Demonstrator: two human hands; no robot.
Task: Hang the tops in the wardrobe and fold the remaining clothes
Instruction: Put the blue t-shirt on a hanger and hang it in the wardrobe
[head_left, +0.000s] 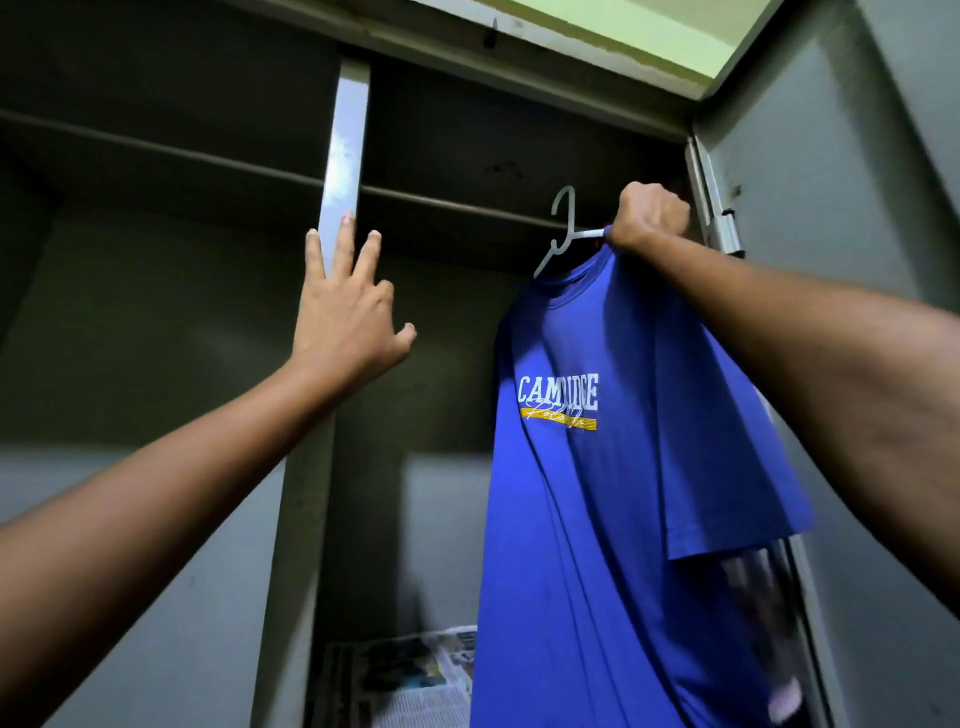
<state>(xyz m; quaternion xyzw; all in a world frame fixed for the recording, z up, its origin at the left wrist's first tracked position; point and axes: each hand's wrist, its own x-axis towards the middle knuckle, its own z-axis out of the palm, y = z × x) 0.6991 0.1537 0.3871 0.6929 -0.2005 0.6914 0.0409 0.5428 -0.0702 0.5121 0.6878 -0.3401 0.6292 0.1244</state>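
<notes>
While the right hand (647, 215) clenches the white plastic hanger (563, 234) w/ the blue printed t-shirt (597, 467) just below the dark wardrobe rail (441, 205), left hand (345, 306) splayed, holding nothing, the hook could miss the rail & the shirt slide off.

Blue T-shirt (597, 467): white chest print, creased, reads roughly "CAM…INE". Script over the yellow bar beneath is illegible. Newspaper (415, 675) print below unreadable.

Printed newspaper (415, 670) lies on the bottom shelf
</notes>
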